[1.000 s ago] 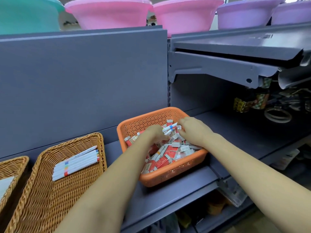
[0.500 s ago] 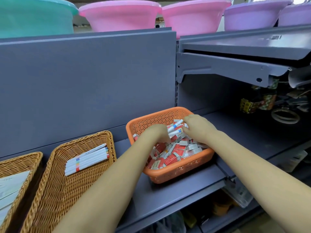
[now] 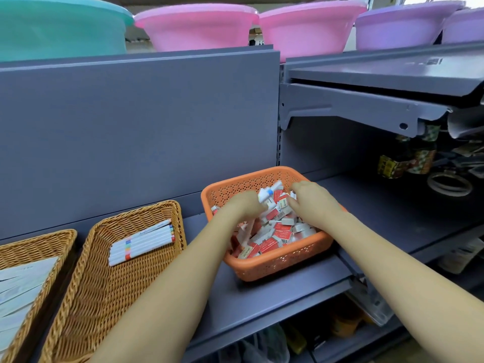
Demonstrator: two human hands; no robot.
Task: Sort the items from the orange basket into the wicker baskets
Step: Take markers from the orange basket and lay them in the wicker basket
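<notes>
Plastic basket [image 3: 272,265] of small packets [image 3: 281,231] on shelf [image 3: 262,305] at centre, two wicker baskets [image 3: 104,279] at 8 o'clock, pens [image 3: 142,241] in nearer one, basins [image 3: 196,27] at 12 o'clock above.

Orange basket [image 3: 264,268] on grey shelf [image 3: 262,305], heaped with small red-and-white packets [image 3: 281,233]. Left hand [image 3: 242,205] and right hand [image 3: 310,199] both lowered among the packets, fingers curled; white pens [image 3: 268,193] between the hands, grip unclear. Wicker basket [image 3: 104,292] at left, holding a row of white pens with coloured bands [image 3: 141,242]. Second wicker basket [image 3: 34,244] at far left, holding white sheets [image 3: 18,286]. Plastic basins [image 3: 199,27] on top.
</notes>
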